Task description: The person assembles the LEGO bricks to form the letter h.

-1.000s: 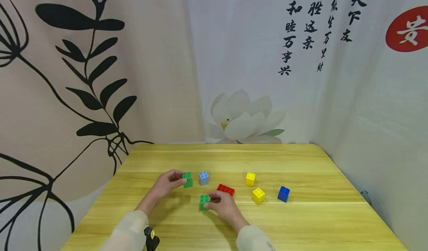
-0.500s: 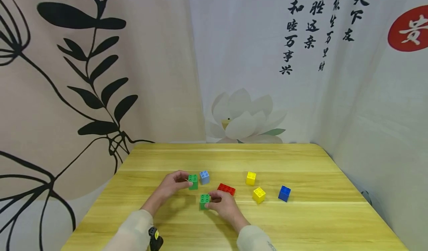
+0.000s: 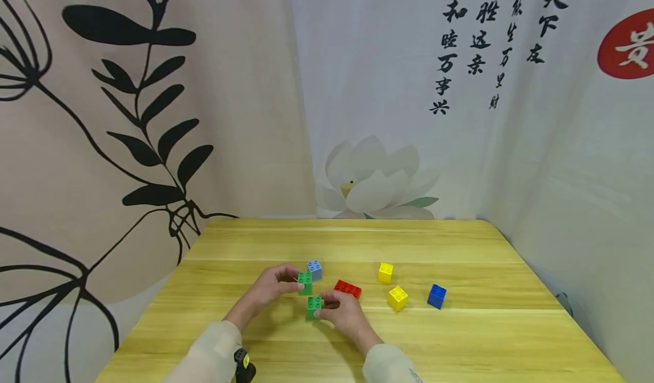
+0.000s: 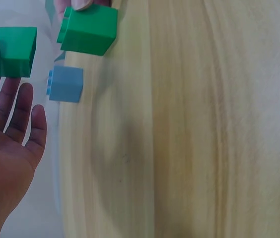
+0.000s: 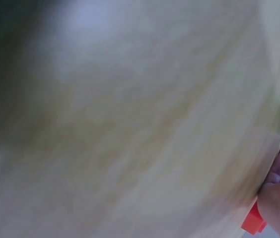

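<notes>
Pale curtains (image 3: 250,88) hang behind your wooden table (image 3: 485,343), printed with a dark plant (image 3: 104,24), a white lotus (image 3: 375,193) and lettering beside a red disc (image 3: 605,48). From the head view, your left hand (image 3: 268,291) pinches one green brick (image 3: 305,284) between thumb and fingers, just in front of the light blue brick (image 3: 315,270). Your right hand (image 3: 348,316) grips another green brick (image 3: 313,310), nearer to you, with the red brick (image 3: 348,289) just beyond your knuckles. Farther right on the table lie two yellow bricks (image 3: 397,298), near each other, and a dark blue brick (image 3: 436,297). From your left wrist, you see your thumb against the first brick, the other fingers stretched out below it; a gap separates both green bricks, and the light blue one rests on the wood. From your right wrist, blurred tabletop fills most of the view; part of your hand shows at the edge beside the red brick, its grip hard to tell from there.
</notes>
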Available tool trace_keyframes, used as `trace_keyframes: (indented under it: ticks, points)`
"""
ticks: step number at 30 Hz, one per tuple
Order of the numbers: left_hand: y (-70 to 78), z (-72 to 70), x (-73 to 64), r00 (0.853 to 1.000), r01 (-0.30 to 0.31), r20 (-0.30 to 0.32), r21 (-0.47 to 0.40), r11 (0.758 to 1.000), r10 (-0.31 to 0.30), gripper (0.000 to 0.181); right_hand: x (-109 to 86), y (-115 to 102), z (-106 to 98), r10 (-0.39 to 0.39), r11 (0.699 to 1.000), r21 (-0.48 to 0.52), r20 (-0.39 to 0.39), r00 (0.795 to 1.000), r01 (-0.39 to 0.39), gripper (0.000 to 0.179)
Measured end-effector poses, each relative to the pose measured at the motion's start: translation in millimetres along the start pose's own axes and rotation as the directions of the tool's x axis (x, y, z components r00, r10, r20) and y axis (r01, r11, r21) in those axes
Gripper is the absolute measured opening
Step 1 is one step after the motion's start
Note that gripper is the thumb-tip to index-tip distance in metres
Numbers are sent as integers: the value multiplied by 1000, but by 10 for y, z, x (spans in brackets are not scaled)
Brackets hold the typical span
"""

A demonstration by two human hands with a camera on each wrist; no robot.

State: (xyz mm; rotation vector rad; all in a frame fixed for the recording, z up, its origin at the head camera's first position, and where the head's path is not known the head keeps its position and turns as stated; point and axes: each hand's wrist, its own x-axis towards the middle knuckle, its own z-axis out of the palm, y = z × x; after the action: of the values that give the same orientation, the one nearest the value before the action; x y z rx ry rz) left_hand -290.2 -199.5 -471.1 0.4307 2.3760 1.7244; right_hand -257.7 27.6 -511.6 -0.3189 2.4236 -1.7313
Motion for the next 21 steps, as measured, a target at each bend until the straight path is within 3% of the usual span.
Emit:
trace_keyframes:
  ticks: [11, 21]
  points:
    - [-36, 128, -29, 1000, -11, 30, 15, 1000, 11, 34, -22, -2, -11, -8, 1000, -5, -9, 1000, 8, 39]
    - [-64, 161, -63, 1000, 0, 24, 29, 1000, -1, 31, -12, 2, 1, -21, 1000, 4, -7, 1000, 21, 39]
